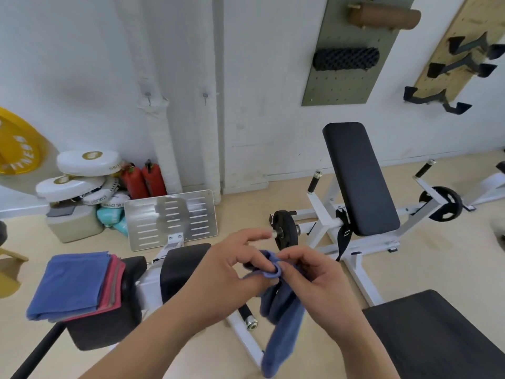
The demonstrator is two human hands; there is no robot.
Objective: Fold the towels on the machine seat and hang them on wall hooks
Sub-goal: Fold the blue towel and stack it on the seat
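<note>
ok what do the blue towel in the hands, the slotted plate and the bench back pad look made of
Blue towel: soft matte cloth, likely microfibre; it droops limply. Slotted plate: brushed metal, probably aluminium; dull silvery sheen. Back pad: black vinyl-like upholstery, smooth, faint gloss.

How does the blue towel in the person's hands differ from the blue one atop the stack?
The held towel hangs bunched in the air, pinched at its top by the left hand and right hand; the stacked towel lies flat, untouched. The held towel is a loose strip; the stacked towel is folded square. Both are blue cloth.
</note>
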